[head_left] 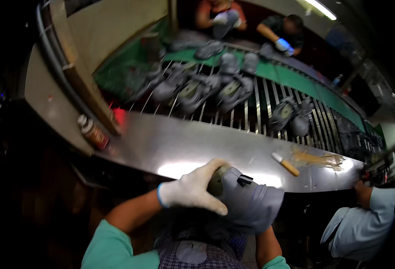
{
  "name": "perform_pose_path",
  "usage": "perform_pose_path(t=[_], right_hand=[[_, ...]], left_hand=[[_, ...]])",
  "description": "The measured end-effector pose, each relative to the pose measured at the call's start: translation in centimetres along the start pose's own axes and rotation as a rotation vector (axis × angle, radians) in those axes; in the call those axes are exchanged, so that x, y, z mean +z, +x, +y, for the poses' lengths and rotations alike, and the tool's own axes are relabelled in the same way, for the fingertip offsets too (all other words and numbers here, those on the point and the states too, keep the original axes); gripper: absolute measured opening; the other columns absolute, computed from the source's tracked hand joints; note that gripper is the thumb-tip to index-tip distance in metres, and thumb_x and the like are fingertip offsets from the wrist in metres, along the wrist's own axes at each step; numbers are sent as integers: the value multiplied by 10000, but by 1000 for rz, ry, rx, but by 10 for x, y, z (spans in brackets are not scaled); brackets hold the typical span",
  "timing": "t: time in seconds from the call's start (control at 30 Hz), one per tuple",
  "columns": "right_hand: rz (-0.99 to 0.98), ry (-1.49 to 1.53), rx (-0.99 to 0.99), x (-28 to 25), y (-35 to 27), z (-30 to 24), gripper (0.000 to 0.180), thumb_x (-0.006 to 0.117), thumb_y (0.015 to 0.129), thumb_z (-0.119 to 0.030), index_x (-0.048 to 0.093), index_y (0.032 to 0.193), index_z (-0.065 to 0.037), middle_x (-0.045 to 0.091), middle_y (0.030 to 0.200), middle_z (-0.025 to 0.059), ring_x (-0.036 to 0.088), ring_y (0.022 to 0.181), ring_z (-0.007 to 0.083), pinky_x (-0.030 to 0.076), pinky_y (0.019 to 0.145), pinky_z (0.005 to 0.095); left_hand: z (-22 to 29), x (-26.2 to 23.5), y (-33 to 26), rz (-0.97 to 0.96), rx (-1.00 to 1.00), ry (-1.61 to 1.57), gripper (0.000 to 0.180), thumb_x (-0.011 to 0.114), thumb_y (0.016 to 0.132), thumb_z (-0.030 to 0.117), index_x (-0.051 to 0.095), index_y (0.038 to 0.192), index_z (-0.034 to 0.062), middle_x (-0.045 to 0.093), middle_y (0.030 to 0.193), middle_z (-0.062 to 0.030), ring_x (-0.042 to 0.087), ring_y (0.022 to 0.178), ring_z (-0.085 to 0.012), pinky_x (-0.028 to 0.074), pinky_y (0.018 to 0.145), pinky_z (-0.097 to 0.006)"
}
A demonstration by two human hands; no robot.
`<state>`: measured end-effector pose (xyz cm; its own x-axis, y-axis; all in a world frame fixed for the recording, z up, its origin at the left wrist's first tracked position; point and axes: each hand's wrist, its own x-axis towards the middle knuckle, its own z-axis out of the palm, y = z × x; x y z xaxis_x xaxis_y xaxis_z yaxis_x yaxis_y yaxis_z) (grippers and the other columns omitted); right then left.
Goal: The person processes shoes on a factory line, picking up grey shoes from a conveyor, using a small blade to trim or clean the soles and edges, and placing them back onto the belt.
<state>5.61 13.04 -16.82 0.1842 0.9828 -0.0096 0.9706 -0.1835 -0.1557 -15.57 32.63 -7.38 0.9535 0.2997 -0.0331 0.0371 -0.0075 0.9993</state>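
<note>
From the head view, the person's left hand (193, 188), in a white knit glove with a blue cuff, is clamped over the top of a grey shoe upper (251, 201) held close to the body at about 6 o'clock in the frame. The right hand is hidden under the shoe; only the forearm shows rising from the lower edge, so I cannot tell how its fingers are set, though it seems to bear the shoe from below. The shoe sits just at the near edge of a shiny steel table (184, 143), overlapping its rim.

On the table at 3 o'clock from the shoe lies a small brush with a wooden handle (285, 164), and just beyond it a smear of yellowish glue (318, 159). At 9 o'clock, well apart, a small bottle (92, 131) stands at the table's left corner.

Behind the table, toward 12 o'clock, a slatted conveyor (255, 112) carries a row of grey shoes (233, 92), blurred. Further back two other people work at a green belt (287, 76), one with a blue-gloved hand (282, 45). At 4 o'clock a co-worker's pale blue sleeve (363, 224) reaches to the table's right end
</note>
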Motion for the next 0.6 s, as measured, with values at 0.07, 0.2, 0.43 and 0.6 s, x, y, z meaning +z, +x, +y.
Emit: perform_pose_path(t=[0.07,0.2,0.43,0.6], right_hand=[[212,262,-19,-61,13,6,606,632,1029,-468,547,1473,-64,620,1386,123,595,1227,304,476,1044,465],[330,1654,-578,-168,66,-7,923,552,1023,-709,449,1556,36,545,1516,124,544,1372,243,454,1171,424],[157,1055,-230,-235,125,15,228,692,1006,-210,748,1125,-24,697,1209,93,659,1140,191,518,1031,347],[518,1022,-192,-201,151,-7,407,720,984,-176,664,1368,-52,673,1347,108,653,1236,229,513,1085,352]], left_hand=[[40,3,-6,158,295,227,1043,1032,709,273,414,1495,-23,630,1357,-176,660,1222,-251,543,1054,-380],[60,14,19,360,760,399,986,1032,695,195,436,1462,25,623,1384,-232,687,1250,-317,584,1037,-435],[46,3,64,440,743,371,917,993,740,144,432,1455,23,651,1311,-209,717,1158,-256,628,946,-379],[26,-18,80,671,668,428,932,980,775,295,426,1478,34,697,1240,-207,722,1098,-271,598,966,-419]])
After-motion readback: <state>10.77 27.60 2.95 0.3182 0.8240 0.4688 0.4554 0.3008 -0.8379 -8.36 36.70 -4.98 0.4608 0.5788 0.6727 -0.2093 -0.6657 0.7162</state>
